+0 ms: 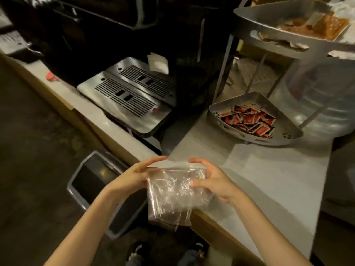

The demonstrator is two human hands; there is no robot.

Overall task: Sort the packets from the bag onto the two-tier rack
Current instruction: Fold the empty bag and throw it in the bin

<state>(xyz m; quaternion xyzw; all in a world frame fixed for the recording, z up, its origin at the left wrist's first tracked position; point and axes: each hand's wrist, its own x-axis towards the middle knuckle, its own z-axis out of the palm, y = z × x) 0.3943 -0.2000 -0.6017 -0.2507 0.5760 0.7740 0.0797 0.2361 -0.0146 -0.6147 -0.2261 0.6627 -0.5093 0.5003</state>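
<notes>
A clear plastic bag (172, 196) hangs over the counter's front edge, with dark contents low inside it. My left hand (132, 175) grips its top left corner and my right hand (213, 181) grips its top right side. The two-tier metal rack stands at the back right. Its lower tray (217, 117) holds several red and black packets (249, 120). Its upper tray (269, 14) holds orange packets (326, 25).
A coffee machine with two slotted steel drip trays (124, 96) stands at the back left of the pale counter (259, 169). A grey-rimmed bin (76, 191) sits on the floor below my left arm. A large clear water jug (317, 104) stands behind the rack.
</notes>
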